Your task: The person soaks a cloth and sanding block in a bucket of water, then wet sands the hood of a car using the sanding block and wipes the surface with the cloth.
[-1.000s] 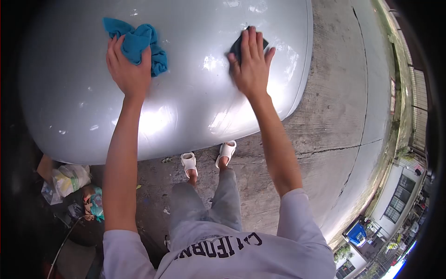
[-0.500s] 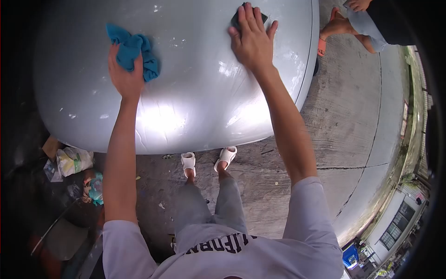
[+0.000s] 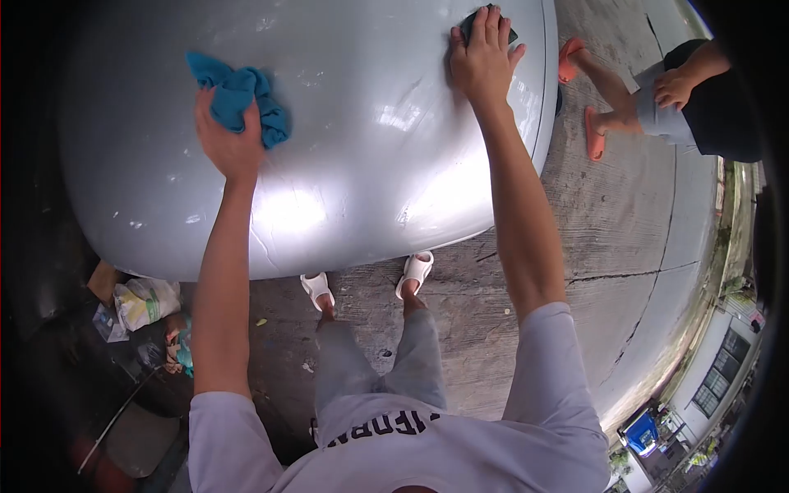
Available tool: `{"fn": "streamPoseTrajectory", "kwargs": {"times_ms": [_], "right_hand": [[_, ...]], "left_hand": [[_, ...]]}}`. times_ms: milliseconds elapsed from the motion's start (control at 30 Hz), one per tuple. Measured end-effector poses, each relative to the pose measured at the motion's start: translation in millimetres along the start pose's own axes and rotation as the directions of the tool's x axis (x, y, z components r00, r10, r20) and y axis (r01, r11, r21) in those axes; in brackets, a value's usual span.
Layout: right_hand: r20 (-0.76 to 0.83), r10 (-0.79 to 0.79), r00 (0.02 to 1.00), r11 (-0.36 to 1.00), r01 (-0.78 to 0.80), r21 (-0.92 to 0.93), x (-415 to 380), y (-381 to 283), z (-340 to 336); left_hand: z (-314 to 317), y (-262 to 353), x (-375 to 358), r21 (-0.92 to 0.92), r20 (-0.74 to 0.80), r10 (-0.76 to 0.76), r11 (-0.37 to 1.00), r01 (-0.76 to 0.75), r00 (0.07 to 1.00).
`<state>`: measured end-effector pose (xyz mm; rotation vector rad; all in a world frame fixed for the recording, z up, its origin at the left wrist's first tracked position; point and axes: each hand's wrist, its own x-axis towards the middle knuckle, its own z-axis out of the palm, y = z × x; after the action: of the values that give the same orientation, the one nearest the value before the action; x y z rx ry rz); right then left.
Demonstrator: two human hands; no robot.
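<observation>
A shiny silver car panel [image 3: 353,164] fills the upper half of the head view. My left hand [image 3: 226,135] rests on it at upper left, gripping a crumpled blue cloth [image 3: 242,94]. My right hand [image 3: 483,57] presses flat on a small dark pad [image 3: 472,23] near the panel's top right edge; most of the pad is hidden under my fingers. Both arms are stretched out over the panel.
Another person [image 3: 682,99] in orange sandals crouches on the concrete at upper right, beside the panel's edge. Plastic bags and clutter [image 3: 144,308] lie on the ground at lower left. Cracked concrete [image 3: 625,246] spreads to the right. My feet in white slippers [image 3: 366,279] stand below the panel.
My right hand slid the dark pad up and to the right across the panel. The left hand with the cloth barely moved. The other person has come further into view at upper right.
</observation>
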<state>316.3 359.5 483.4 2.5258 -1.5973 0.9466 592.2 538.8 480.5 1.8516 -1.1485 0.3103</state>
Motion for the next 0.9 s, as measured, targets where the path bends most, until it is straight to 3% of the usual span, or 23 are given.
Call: {"fn": "streamPoseTrajectory", "kwargs": {"times_ms": [33, 67, 100, 167, 200, 300, 333, 367, 500, 567, 600, 633, 667, 733, 767, 833, 867, 900], "right_hand": [[-0.080, 0.069, 0.994, 0.997, -0.071, -0.018, 5.4, -5.1, -5.6], [-0.026, 0.071, 0.997, 0.997, -0.071, 0.031, -46.0, -40.6, -6.8], [0.084, 0.087, 0.993, 0.989, -0.096, 0.112, -108.3, -87.1, -15.4], [0.333, 0.091, 0.939, 0.977, -0.148, 0.152, -243.0, -164.1, -12.3], [0.450, 0.000, 0.893, 0.990, -0.063, 0.125, -294.8, -187.1, -9.6], [0.368, 0.030, 0.929, 0.987, -0.086, 0.135, -272.5, -150.4, -18.2], [0.150, 0.213, 0.965, 0.973, -0.223, 0.052, -223.5, -120.0, -18.1], [0.011, 0.362, 0.932, 0.932, -0.362, 0.025, -177.9, -80.0, -18.4], [-0.156, 0.569, 0.807, 0.814, -0.580, -0.036, -151.9, -85.2, -3.4], [-0.047, 0.588, 0.807, 0.808, -0.585, 0.069, -233.0, -200.9, 14.1], [0.102, 0.605, 0.790, 0.783, -0.613, 0.102, -280.0, -260.4, 23.9], [0.232, 0.544, 0.807, 0.806, -0.579, 0.124, -324.6, -304.2, 36.7], [0.237, 0.497, 0.835, 0.834, -0.534, 0.135, -343.7, -315.4, 43.2], [0.261, 0.501, 0.825, 0.837, -0.538, 0.094, -307.2, -249.5, 17.6], [0.072, 0.611, 0.788, 0.782, -0.616, 0.097, -271.5, -190.9, 3.0], [-0.104, 0.719, 0.688, 0.695, -0.710, 0.112, -220.4, -79.2, -11.3], [-0.159, 0.743, 0.650, 0.668, -0.735, 0.117, -212.7, -53.5, -13.4], [-0.167, 0.754, 0.635, 0.655, -0.745, 0.126, -221.9, -68.1, -8.3]], "left_hand": [[-0.1, 0.6, -0.5, 0.031, 0.004, -0.007, 0.999, 0.007, 1.000], [-0.2, 3.4, 0.3, 0.057, 0.005, -0.014, 0.998, 0.014, 1.000], [0.6, 4.4, 2.5, 0.034, 0.005, 0.003, 0.999, -0.003, 1.000], [-0.7, -0.4, -0.2, 0.160, 0.022, 0.008, 0.987, -0.012, 1.000], [-2.2, -3.2, 1.1, 0.137, 0.028, 0.037, 0.990, -0.040, 0.999], [-0.7, -4.4, 3.0, 0.141, 0.066, 0.100, 0.984, -0.108, 0.993], [-2.6, -4.1, 2.1, 0.131, 0.083, 0.093, 0.986, -0.104, 0.992], [-1.9, -5.1, 4.1, 0.121, 0.089, 0.092, 0.987, -0.102, 0.992], [-0.2, -10.4, 3.5, 0.109, 0.110, 0.158, 0.979, -0.170, 0.981], [0.6, -6.6, 7.1, 0.119, 0.098, 0.101, 0.987, -0.112, 0.990], [0.7, -5.9, 7.7, 0.108, 0.106, 0.111, 0.987, -0.122, 0.988], [-2.7, -7.4, 4.1, 0.116, 0.125, 0.102, 0.986, -0.116, 0.987], [-0.5, -5.9, 8.1, 0.117, 0.131, 0.104, 0.986, -0.119, 0.986], [1.1, -7.0, 13.0, 0.117, 0.140, 0.118, 0.984, -0.134, 0.983], [2.1, -9.2, 9.9, 0.123, 0.151, 0.110, 0.984, -0.129, 0.982], [4.6, -7.9, 12.5, 0.107, 0.159, 0.113, 0.986, -0.131, 0.981], [3.2, -9.0, 10.7, 0.105, 0.159, 0.085, 0.989, -0.103, 0.984], [1.2, -10.8, 9.0, 0.105, 0.172, 0.104, 0.987, -0.123, 0.980]]}}
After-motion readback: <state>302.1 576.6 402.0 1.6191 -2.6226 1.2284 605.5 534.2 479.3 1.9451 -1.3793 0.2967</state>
